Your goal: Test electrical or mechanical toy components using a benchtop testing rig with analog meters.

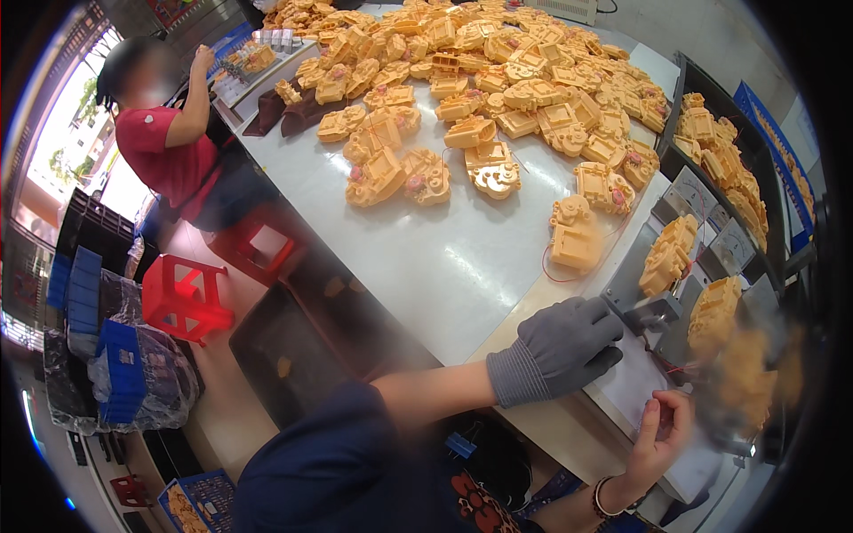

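Note:
My left hand (569,348), in a grey knitted glove, hovers over the near edge of the worktable beside a small metal fixture (656,313). Its fingers are loosely bent, with thumb and fingers apart, and nothing shows in them. My bare right hand (662,435), a bracelet at the wrist, is closed with fingers curled up near a white surface (626,377); what they hold, if anything, is hidden. Beyond it are a yellow plastic housing (713,311) and a blurred yellow shape. Another yellow housing (671,255) leans by the fixture, and a housing with a red wire (576,235) lies farther left.
A large heap of yellow housings (533,89) covers the far table. A black bin (680,89) with more housings stands at the right, near gauge-like meters (693,194). At left, a person in red (169,151) works near red stools (185,298) and blue crates (120,369).

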Tool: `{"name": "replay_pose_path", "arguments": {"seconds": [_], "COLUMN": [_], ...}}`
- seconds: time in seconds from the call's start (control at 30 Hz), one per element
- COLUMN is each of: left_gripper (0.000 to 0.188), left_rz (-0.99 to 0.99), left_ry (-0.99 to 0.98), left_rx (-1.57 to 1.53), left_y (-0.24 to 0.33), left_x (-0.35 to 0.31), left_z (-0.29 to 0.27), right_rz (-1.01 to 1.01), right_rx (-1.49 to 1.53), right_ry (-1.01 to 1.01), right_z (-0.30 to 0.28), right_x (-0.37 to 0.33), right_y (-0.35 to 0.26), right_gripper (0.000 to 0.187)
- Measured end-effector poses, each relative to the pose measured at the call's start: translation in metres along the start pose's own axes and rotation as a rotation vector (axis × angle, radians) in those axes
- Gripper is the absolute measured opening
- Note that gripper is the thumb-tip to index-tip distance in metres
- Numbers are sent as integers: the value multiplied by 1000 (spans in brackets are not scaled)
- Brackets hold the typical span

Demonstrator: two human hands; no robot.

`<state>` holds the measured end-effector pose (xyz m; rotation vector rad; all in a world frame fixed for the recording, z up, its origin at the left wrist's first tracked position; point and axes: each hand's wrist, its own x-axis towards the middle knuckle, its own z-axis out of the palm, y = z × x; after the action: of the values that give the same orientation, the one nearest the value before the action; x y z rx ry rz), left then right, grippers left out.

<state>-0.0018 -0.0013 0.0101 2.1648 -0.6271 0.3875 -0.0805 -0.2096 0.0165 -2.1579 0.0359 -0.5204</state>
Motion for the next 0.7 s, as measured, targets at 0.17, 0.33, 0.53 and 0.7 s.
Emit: {"name": "replay_pose_path", "arguments": {"seconds": [0.17,0.33,0.53,0.7], "left_gripper": [20,16,15,15], "left_rz": [4,7,26,36], "left_ry": [0,-5,-4,-5], "left_rx": [1,32,40,22], "left_y": [0,-2,-3,-4], "left_x": [0,-1,0,0], "left_z": [1,2,3,2], "right_rz": [-3,-31,-44,-33], "right_rx": [-9,-43,-48,-48], "right_ry": [1,-18,-22,-17], "right_z": [0,-2,-2,-1], "right_x": [0,2,2,2], "right_y": [-1,-1,-1,-2], "right_gripper": [14,13,13,15]}}
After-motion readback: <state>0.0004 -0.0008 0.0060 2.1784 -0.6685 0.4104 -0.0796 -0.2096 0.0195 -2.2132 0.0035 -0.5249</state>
